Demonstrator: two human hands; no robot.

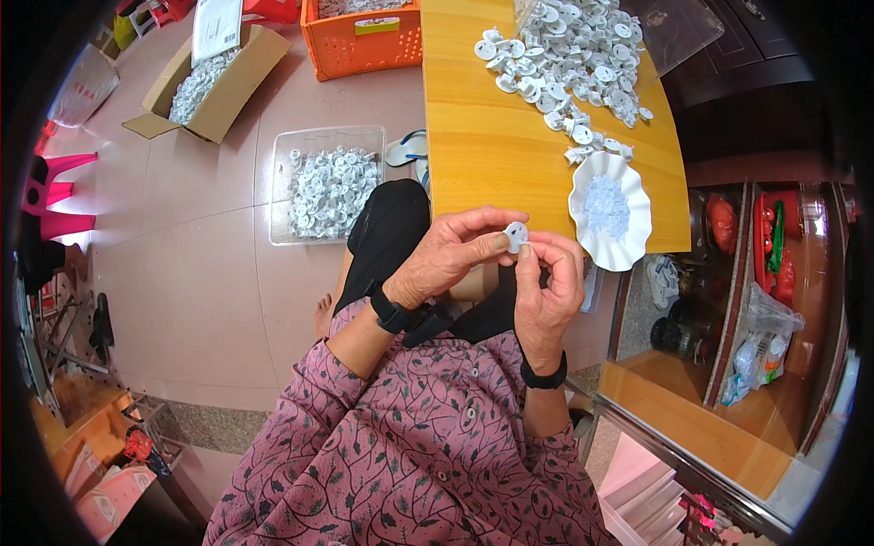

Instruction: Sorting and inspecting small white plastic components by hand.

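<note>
A small white round plastic piece [516, 237] with dark slots in its face is held up between my two hands, just off the table's near edge. My left hand [455, 255] pinches its left side between thumb and forefinger. From the other side, my right hand [552, 278] grips it with thumb and fingertips, its other fingers curled. Close to my right hand stands a white wavy-rimmed dish [584, 246] with many tiny pale bluish pieces [606, 207] in it. Behind the dish, a heap of similar white plastic pieces [583, 59] spreads over the yellow wooden table [482, 146].
Left of my knee, a clear plastic tub [284, 227] holds more white pieces. An open cardboard box [246, 86] and an orange crate [364, 50] stand farther off on the floor. Pink stools [68, 196] are at the far left. Open shelves [674, 364] with bags flank my right.
</note>
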